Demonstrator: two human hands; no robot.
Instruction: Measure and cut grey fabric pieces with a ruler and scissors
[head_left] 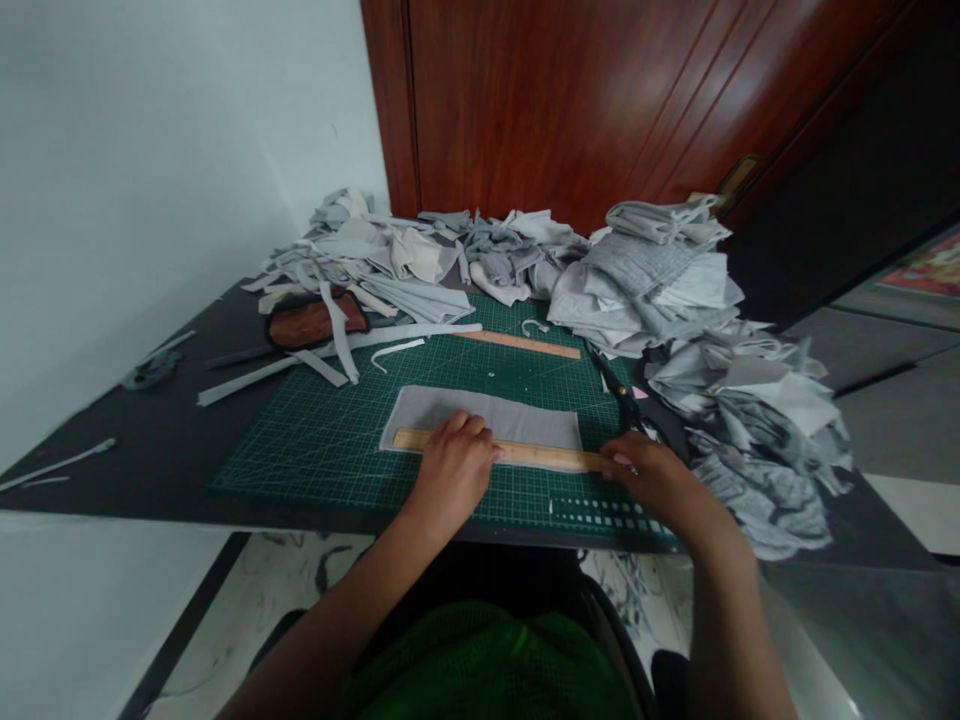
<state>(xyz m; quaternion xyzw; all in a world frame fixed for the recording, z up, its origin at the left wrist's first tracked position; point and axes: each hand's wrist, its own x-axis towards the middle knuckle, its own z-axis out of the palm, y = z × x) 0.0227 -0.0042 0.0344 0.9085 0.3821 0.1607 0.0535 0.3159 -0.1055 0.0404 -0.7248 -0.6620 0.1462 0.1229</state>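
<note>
A rectangular piece of grey fabric (517, 418) lies flat on the green cutting mat (315, 450). Along its near edge runs a wooden ruler (544, 456). My left hand (456, 465) presses the ruler down onto the fabric, fingers bent and closed over it. At the ruler's right end is my right hand (645, 468), its fingers pinched together. Something small and pale shows at those fingertips, too small to name. Just beyond the right hand lies a pair of black-handled scissors (621, 388), partly covered by it.
Another wooden ruler (525, 345) lies farther back on the mat. Grey and white fabric scraps (375, 250) heap along the back, near a brown pouch (304, 325). Folded cloth (637, 270) is stacked back right, with crumpled cloth (772, 480) nearer. Behind stands a wooden door (540, 110).
</note>
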